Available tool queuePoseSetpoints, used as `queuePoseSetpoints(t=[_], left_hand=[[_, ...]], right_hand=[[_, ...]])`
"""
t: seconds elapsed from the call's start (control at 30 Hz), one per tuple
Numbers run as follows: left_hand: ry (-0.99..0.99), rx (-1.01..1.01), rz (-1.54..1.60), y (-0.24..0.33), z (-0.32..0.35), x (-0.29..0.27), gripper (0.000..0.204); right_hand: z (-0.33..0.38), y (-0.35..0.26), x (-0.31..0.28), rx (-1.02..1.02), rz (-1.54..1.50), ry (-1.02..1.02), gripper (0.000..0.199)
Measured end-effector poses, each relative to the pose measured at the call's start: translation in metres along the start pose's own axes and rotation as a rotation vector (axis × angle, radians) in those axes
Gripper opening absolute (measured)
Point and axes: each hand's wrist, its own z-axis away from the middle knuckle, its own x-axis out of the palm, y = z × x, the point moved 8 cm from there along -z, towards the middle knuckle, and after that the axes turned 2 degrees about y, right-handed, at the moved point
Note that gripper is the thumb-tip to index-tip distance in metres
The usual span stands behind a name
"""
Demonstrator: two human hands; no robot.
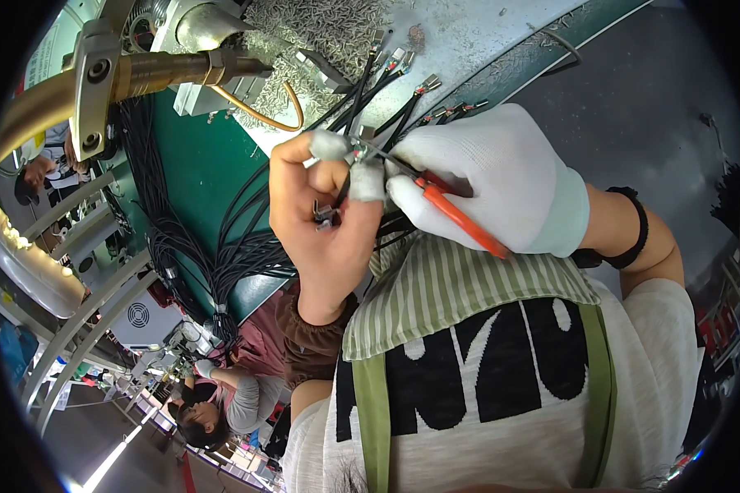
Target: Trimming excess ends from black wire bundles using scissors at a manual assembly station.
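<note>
My left hand (316, 209), bare with white covers on the thumb and index fingertips, pinches the end of a black cable near a small metal connector (365, 134). Another metal connector (326, 216) pokes out at the palm of that hand, among the curled fingers. A white glove covers my right hand (510, 177), which is closed around a pair of orange-handled pliers (462, 220). Their thin dark tip reaches to the connector between my left fingertips; its exact jaw shape is too small to tell. More black cables with metal ends (425, 85) lie just beyond my hands.
Small metal scraps (325, 25) cover part of the pale work surface. A machine with a brass-coloured tube (164, 74) and a bent copper tube (292, 107) stands at the upper left. Black cable bundles (197, 255) run over a green surface. Co-workers (238, 398) sit at the left.
</note>
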Motion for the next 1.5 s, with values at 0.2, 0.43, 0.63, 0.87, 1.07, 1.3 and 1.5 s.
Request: queuePoseSetpoints(t=[0.2,0.43,0.63,0.87,1.07,1.3,1.5], left_hand=[[0.047,0.039,-0.192,0.003,-0.004,-0.001,0.015],[0.047,-0.194,0.003,-0.026,-0.009,-0.011,0.012],[-0.018,-0.342,0.277,-0.054,-0.042,-0.033,0.013],[-0.151,-0.281,0.205,-0.061,-0.082,-0.036,0.021],[-0.204,-0.206,0.044,-0.046,-0.087,-0.032,0.031],[-0.192,-0.101,-0.088,-0.033,-0.087,-0.034,0.041],[-0.218,-0.015,-0.210,-0.023,-0.087,-0.034,0.045]], right_hand=[[0.005,-0.004,0.001,-0.162,0.467,0.252,0.009],[0.001,0.009,0.000,-0.007,0.135,0.011,0.013],[-0.043,0.036,-0.015,0.146,-0.131,-0.152,0.016],[-0.097,0.049,0.003,-0.099,-0.132,-0.192,0.033],[-0.094,0.078,0.036,0.585,-0.763,-0.428,0.032],[-0.094,0.079,0.036,0.300,-0.833,-0.359,0.031],[-0.094,0.073,0.033,0.481,-0.727,-0.432,0.032]])
